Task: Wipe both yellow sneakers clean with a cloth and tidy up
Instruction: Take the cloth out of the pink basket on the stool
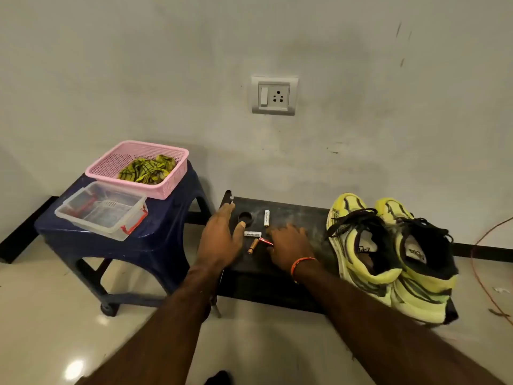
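Two yellow sneakers, one [358, 245] beside the other [416, 262], stand with black laces on the right end of a low black table [302, 215]. A yellow-green striped cloth [147, 169] lies in a pink basket [111, 165] on a blue stool. My left hand [219, 240] hovers flat over the table's left end, fingers straight, holding nothing. My right hand [288, 245] rests on the table and pinches a red battery [265, 241] at its fingertips.
Two white batteries, one [266, 217] upright in view and one [252, 233] crosswise, and a copper one [252, 245] lie between my hands. A clear plastic box [102, 211] with red clips sits on the blue stool [155, 234]. An orange cable [477, 273] runs along the floor at right.
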